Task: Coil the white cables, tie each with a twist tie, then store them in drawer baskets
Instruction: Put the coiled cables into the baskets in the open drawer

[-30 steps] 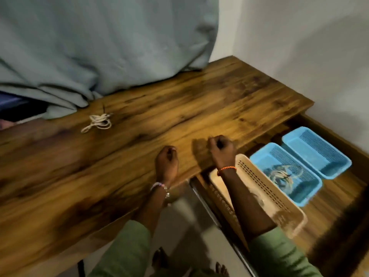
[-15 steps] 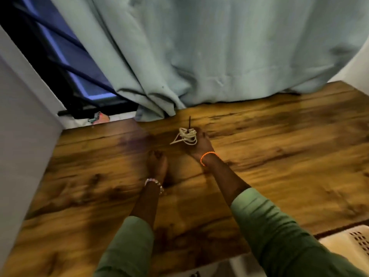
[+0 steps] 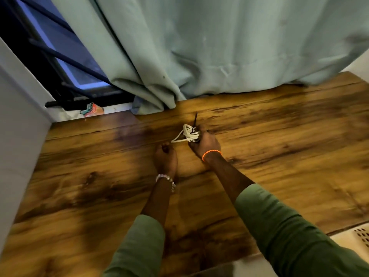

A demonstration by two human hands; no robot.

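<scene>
Head view: right hand (image 3: 205, 143) grips coiled white cable (image 3: 188, 134) on table (image 3: 279, 156)

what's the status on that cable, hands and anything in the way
Right hand grips coiled white cable, twist tie sticking up. Left hand curled, empty. Nothing blocking.

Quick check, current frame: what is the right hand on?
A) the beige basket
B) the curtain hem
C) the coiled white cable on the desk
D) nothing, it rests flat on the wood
C: the right hand closes its fingers on the coiled white cable lying on the wooden desk, a black twist tie sticking up from the coil.
</scene>
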